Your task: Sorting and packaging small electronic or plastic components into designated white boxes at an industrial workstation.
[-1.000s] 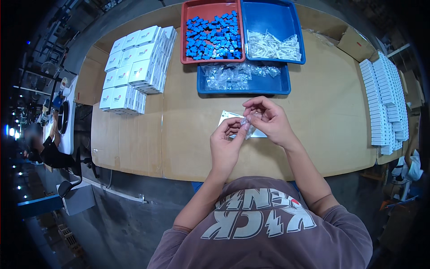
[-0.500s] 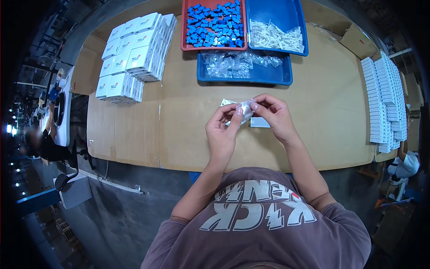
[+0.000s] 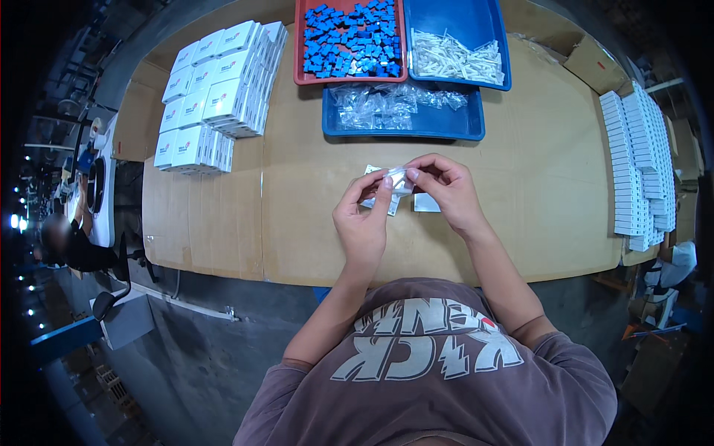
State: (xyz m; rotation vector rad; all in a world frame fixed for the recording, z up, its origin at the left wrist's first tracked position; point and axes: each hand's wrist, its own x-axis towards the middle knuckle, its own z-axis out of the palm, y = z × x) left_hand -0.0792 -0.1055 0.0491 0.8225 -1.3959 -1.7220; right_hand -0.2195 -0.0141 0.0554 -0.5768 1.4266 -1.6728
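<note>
Between my two hands, over the near middle of the table, is a small clear plastic bag point(image 3: 399, 181). My left hand point(image 3: 364, 212) pinches its left side between thumb and fingers. Its right side is pinched the same way by my right hand point(image 3: 451, 192). What the bag contains, if anything, I cannot make out. Beneath the hands lies a white plate with small holes point(image 3: 393, 207), partly covered by my left fingers. A white flat piece point(image 3: 426, 202) rests beside it, partly behind my right hand.
Ahead stand a red tray point(image 3: 299, 68) of blue blocks, a blue tray point(image 3: 503, 44) of white slender pieces and a blue tray point(image 3: 461, 128) of clear bags. White boxes point(image 3: 223, 97) are stacked left, thin white boxes point(image 3: 628, 171) right. A person point(image 3: 82, 241) sits far left.
Both hands have shifted slightly left with the bag, which now looks more tightly bunched. More of the holed white plate shows beneath them. The whole view has moved a little.
</note>
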